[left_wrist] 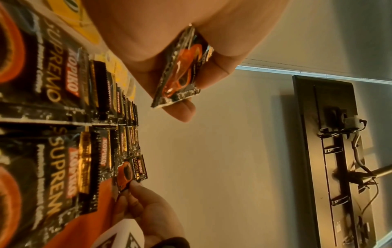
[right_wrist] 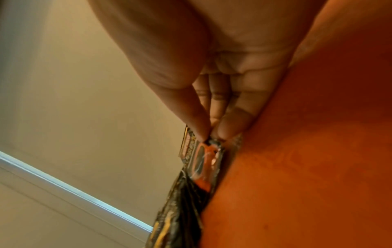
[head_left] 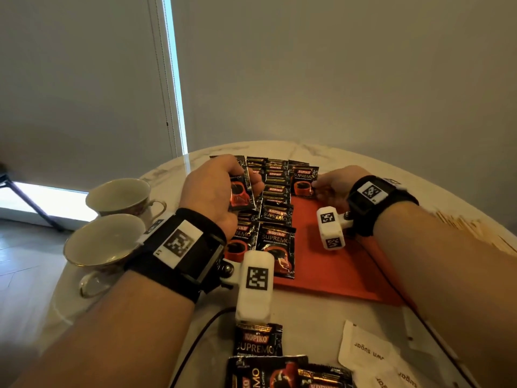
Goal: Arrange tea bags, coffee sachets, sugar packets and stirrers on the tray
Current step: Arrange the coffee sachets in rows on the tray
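Over the red tray (head_left: 335, 264), the left hand (head_left: 215, 191) grips a coffee sachet (head_left: 240, 191) aloft; the right hand (head_left: 333, 189) pinches another sachet (head_left: 303, 182) at the far end of the sachet rows (head_left: 275, 219).

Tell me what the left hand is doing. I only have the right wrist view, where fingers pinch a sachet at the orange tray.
Observer: The left hand grips a held sachet in the air above the laid ones.
Operator: Where does my pinched one sit in the layout?
Observer: The right hand has the pinched sachet at the far end, just right of the overlapping sachet columns. The tray is bare on its right part.
Operator: Anything left off the tray?
Observer: Yes, loose coffee sachets and sugar packets lie on the table at the near edge.
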Available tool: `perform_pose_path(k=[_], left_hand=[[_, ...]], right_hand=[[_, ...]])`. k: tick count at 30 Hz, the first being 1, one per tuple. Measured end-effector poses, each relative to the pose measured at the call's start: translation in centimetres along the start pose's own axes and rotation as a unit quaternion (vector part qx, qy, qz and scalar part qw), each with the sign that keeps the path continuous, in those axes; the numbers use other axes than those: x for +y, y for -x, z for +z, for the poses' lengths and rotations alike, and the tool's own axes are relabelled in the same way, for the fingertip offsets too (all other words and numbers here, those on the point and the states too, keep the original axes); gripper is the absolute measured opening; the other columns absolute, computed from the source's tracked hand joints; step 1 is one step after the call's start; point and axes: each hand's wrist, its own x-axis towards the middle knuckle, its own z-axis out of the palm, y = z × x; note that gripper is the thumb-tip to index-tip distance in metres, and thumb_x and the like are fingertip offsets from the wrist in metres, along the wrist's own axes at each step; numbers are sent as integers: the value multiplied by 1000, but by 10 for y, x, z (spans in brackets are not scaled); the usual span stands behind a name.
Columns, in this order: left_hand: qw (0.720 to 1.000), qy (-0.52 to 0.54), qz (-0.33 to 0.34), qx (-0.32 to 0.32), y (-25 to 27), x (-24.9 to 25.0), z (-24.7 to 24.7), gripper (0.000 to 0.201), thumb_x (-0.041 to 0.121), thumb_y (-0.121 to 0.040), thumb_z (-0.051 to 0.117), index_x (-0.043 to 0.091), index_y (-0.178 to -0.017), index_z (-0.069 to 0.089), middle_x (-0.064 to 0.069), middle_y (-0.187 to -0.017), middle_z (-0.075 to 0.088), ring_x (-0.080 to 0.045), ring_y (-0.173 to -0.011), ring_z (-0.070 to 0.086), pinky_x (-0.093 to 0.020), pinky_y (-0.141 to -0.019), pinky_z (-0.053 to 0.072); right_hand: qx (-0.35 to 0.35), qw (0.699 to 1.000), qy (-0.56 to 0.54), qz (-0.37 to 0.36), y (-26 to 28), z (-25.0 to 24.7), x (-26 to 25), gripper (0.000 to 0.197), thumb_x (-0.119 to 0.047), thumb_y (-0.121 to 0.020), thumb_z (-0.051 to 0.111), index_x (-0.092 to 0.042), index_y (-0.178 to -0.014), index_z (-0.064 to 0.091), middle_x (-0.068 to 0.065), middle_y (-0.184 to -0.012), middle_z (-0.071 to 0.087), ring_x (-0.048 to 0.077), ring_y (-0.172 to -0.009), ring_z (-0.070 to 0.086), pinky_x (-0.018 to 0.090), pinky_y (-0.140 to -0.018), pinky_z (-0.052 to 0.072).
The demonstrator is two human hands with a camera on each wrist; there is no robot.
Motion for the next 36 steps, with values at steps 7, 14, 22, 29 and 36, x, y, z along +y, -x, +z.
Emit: perform_pose_path(k=[7, 14, 22, 29, 36], left_hand=[[1000, -10, -15, 2, 0, 2, 1, 23, 5, -90, 53, 1, -111, 64, -12, -76, 74, -23, -62, 73, -30, -55, 60], [1000, -7, -13, -7, -3, 0, -2, 31, 4, -91, 53, 0, -121, 61, -14, -78, 73, -25, -65, 74, -34, -65, 64], [1000, -23, -9, -16, -6, -3, -3, 26, 3, -92, 55, 5, -118, 58, -16, -81, 77, -27, -75, 77, -39, -80, 65], [995, -89, 23, -35, -8, -12, 0, 18, 7, -90, 76, 7, -107, 70, -13, -96, 80, -31, -88, 78, -53, -85, 63], [997, -63, 26, -42, -3, -9, 1, 28, 24, -90, 78, 8, -112, 73, -16, -105, 79, -33, -91, 79, -51, -84, 63]], right_hand=[[3, 999, 52, 1, -11, 4, -1, 10, 1, -86, 76, 4, -93, 70, 10, -72, 67, 16, -60, 61, 25, -57, 54], [6, 997, 70, 11, -14, 3, -1, 8, -4, -88, 75, -2, -94, 70, 8, -73, 67, 10, -44, 61, 18, -37, 47], [16, 999, -47, 12, -13, -1, 1, 4, -7, -90, 71, -4, -90, 68, 2, -62, 64, 8, -44, 56, 24, -46, 50], [-207, 971, -95, -76, 74, 5, -9, 26, -27, -78, 79, -13, -98, 70, -2, -75, 69, 10, -63, 63, 28, -69, 51], [-288, 944, -22, -159, 101, 25, -12, 21, -12, -62, 83, -12, -77, 68, 10, -77, 62, 18, -65, 58, 27, -58, 53]])
